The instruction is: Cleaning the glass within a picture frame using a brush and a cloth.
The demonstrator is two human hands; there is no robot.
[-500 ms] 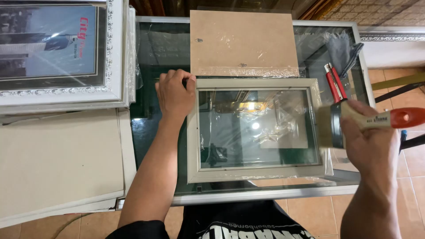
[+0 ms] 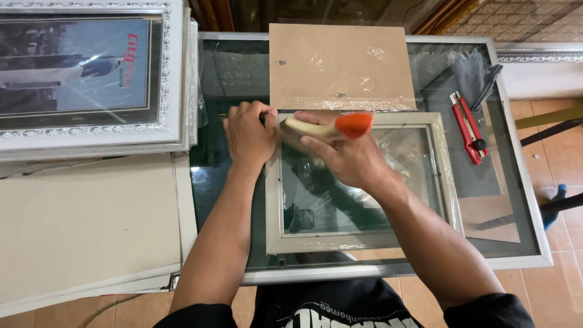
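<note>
Cream-handled, orange-tipped brush [image 2: 328, 126] over pale picture frame [image 2: 452, 200], right hand [image 2: 346, 159]

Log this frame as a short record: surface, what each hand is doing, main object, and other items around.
surface: glass-topped table with a pale metal rim
main object: white picture frame lying flat, glass in it
left hand: pressed on the frame's top left corner
right hand: over the frame's upper part, gripping a brush with cream and orange handle; bristles hidden
behind frame: brown backing board with clear film
right side: red utility knife, grey cloth
left side: framed picture in an ornate white frame, pale boards below it
</note>
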